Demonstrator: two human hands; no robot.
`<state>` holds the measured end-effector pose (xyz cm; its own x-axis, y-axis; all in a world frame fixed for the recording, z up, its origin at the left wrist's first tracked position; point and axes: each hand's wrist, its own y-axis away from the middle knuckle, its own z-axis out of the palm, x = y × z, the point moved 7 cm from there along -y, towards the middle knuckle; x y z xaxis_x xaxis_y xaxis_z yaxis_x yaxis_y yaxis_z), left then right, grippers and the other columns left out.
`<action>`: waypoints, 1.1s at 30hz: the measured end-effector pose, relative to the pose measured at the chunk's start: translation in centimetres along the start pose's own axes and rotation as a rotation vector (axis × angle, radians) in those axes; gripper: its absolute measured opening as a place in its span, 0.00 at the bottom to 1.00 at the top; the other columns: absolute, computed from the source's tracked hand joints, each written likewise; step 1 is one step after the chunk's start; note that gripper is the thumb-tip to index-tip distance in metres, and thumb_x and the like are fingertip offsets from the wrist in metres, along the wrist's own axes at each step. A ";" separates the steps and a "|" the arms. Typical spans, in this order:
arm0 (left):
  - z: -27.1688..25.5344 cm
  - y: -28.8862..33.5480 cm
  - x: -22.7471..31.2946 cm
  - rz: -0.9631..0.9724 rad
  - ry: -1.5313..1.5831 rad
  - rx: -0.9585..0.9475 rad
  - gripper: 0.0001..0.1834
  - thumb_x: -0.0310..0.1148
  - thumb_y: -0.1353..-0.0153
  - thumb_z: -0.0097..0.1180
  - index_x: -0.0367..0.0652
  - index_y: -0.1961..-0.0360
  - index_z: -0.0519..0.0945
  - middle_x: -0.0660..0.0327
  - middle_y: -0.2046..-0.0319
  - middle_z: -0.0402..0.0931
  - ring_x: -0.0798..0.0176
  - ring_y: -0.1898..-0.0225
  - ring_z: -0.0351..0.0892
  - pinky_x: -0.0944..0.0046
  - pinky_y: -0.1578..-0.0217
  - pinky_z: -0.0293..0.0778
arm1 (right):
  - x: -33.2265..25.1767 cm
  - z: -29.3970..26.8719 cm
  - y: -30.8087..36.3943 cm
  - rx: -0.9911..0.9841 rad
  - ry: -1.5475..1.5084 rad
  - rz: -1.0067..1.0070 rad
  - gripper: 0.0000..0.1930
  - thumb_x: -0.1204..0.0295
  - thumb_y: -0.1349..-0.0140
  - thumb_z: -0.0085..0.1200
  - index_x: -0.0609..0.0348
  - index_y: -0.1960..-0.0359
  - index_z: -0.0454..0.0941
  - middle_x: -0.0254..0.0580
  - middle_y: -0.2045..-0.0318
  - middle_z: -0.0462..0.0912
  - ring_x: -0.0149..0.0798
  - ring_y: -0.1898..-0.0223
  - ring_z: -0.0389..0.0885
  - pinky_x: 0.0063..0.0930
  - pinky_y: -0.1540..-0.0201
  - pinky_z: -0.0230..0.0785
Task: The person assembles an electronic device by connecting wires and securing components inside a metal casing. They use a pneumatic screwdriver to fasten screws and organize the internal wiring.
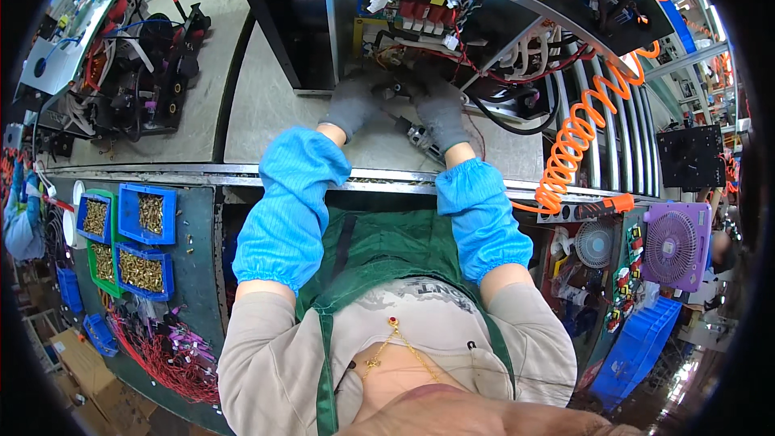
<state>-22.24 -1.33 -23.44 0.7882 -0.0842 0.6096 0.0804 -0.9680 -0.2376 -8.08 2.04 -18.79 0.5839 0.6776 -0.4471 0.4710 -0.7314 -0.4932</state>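
Both my hands reach into the lower front of an open metal machine housing (329, 24) with wiring inside. My left hand (353, 105), in a grey glove, has its fingers bent inward, close to the wires at the base. My right hand (440, 109), gloved alike, faces it with curled fingers. Shadow hides the fingertips, and what lies between them is too dark to name. Below the right palm, a metallic part (421, 141) with a block-like body lies at the bench edge. Above the hands sits a circuit board (420, 6) with red and white components.
On the left stands another opened unit (137, 73) with cables. Blue bins (147, 214) of brass fittings and red wires (165, 355) lie on a side table. To the right are an orange coiled hose (577, 129), metal rollers (626, 121), a purple fan (674, 246) and a blue crate (638, 351).
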 end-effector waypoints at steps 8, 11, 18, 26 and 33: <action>-2.3 0.4 -0.1 -0.142 0.244 0.096 0.13 0.33 0.46 0.52 0.50 0.58 0.79 0.54 0.59 0.78 0.49 0.60 0.78 0.57 0.60 0.74 | 2.1 2.2 1.0 -0.312 0.181 0.229 0.13 0.66 0.46 0.52 0.47 0.58 0.78 0.41 0.59 0.80 0.49 0.60 0.78 0.41 0.60 0.71; -1.7 0.5 0.3 0.001 0.162 0.060 0.13 0.32 0.45 0.51 0.49 0.58 0.79 0.54 0.59 0.78 0.49 0.57 0.77 0.57 0.58 0.73 | 1.9 2.3 1.4 -0.174 -0.169 0.205 0.12 0.68 0.46 0.50 0.48 0.60 0.78 0.40 0.56 0.78 0.46 0.58 0.78 0.39 0.59 0.71; -1.4 0.0 0.1 0.112 0.049 -0.049 0.13 0.34 0.43 0.49 0.50 0.56 0.78 0.52 0.59 0.77 0.47 0.57 0.75 0.56 0.55 0.71 | 0.4 0.9 0.1 0.040 -0.138 -0.007 0.15 0.69 0.49 0.56 0.57 0.59 0.78 0.49 0.67 0.80 0.46 0.65 0.80 0.33 0.63 0.72; -1.4 0.5 1.0 -0.016 0.068 0.159 0.12 0.38 0.46 0.52 0.49 0.60 0.78 0.50 0.62 0.76 0.45 0.60 0.75 0.50 0.59 0.71 | -0.1 1.9 0.6 -0.027 0.180 0.096 0.19 0.63 0.47 0.54 0.50 0.52 0.73 0.50 0.69 0.81 0.53 0.70 0.79 0.43 0.68 0.71; 0.5 0.5 -0.6 -0.043 0.117 0.203 0.14 0.39 0.46 0.52 0.46 0.60 0.77 0.47 0.64 0.76 0.43 0.61 0.74 0.49 0.59 0.71 | -0.2 3.0 0.6 -0.083 0.288 0.096 0.19 0.61 0.47 0.53 0.48 0.52 0.73 0.49 0.73 0.81 0.51 0.72 0.79 0.43 0.69 0.71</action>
<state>-22.34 -1.63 -24.26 0.7063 -0.0818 0.7032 0.2431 -0.9049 -0.3494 -9.88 1.69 -21.26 0.7861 0.5640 -0.2528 0.4501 -0.8027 -0.3911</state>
